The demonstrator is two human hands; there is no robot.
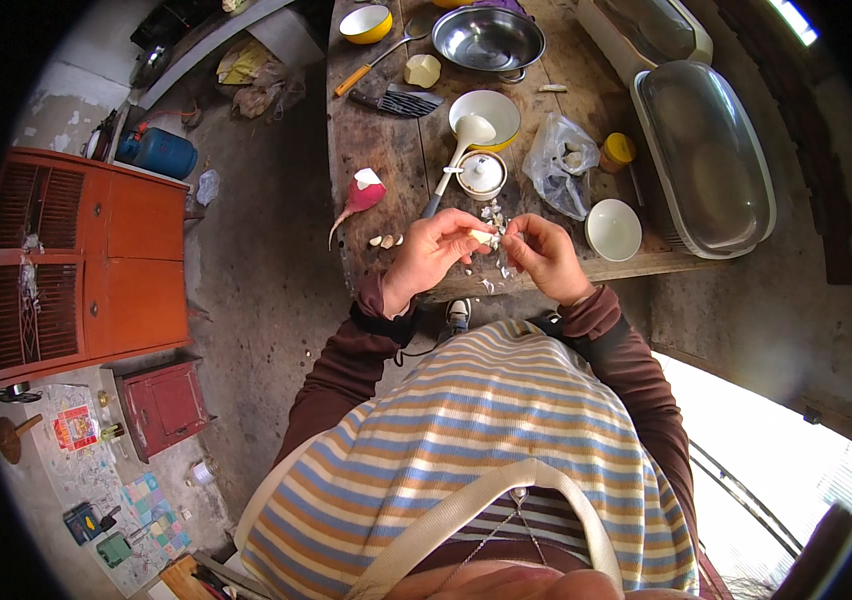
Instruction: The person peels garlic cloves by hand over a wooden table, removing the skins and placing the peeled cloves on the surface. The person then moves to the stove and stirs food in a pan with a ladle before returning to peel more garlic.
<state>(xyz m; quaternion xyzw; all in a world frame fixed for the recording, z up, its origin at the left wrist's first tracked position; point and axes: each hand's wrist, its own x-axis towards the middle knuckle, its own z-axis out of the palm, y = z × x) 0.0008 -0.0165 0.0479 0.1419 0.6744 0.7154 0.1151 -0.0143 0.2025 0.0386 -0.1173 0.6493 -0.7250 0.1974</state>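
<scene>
Over the near edge of the wooden table, my left hand holds a pale, peeled-looking garlic clove between thumb and fingers. My right hand meets it from the other side, pinching thin white garlic skin at the clove's end. Papery scraps of skin lie on the tabletop behind and below my fingers. Left of my left hand rest a few unpeeled garlic cloves. Just beyond my hands stands a small white lidded jar.
A cut red radish, a slotted knife, a ladle in a yellow bowl and a steel basin occupy the wooden table. Rightward are a plastic bag, a white bowl and a large covered container.
</scene>
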